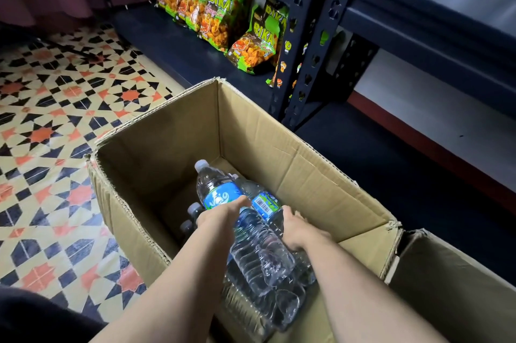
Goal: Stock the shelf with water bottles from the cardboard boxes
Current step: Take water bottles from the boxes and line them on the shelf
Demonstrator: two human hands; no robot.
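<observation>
Cardboard box [279, 147] far from empty (more grey caps lower down): left hand [220, 220] grasps a water bottle [217, 189], right hand [298, 231] grasps a second bottle [262, 253], both inside the box, shelf [156, 35] shows only snack bags [212, 16], so most stocking looks undone.

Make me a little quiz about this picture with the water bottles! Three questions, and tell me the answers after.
1. True or false: the left hand and the right hand both hold water bottles inside the open cardboard box.
2. What stands on the low shelf? A) cans B) snack bags C) books
3. How many cardboard boxes show?

Key: 1 true; 2 B; 3 two, with a second box at the right.
</observation>
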